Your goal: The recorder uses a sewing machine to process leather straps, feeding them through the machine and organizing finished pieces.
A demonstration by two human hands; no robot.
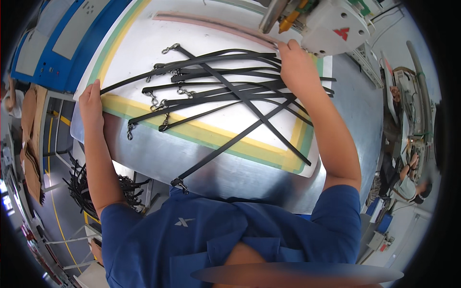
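Note:
A black strap (189, 63) is stretched in a shallow curve over the others. Its left end is pinched in my left hand (91, 98), closed at the sheet's left edge. At the far right, my right hand (297, 65) is closed around the area of the strap's other end; its palm side is hidden. Beneath lie several loose black straps (230, 93), crossing one another. Metal snap hooks (152, 98) show at their left ends. One strap slants toward me, its hook (180, 185) at the table's near edge. A pinkish strip (211, 21) lies beyond the straps.
A white sheet (144, 41) bordered in yellow and green tape covers the metal table (158, 161). A machine head with a nozzle (286, 25) hangs beside my right hand. Low on the left is a heap of black straps (86, 192). Another person (408, 187) works at the far right.

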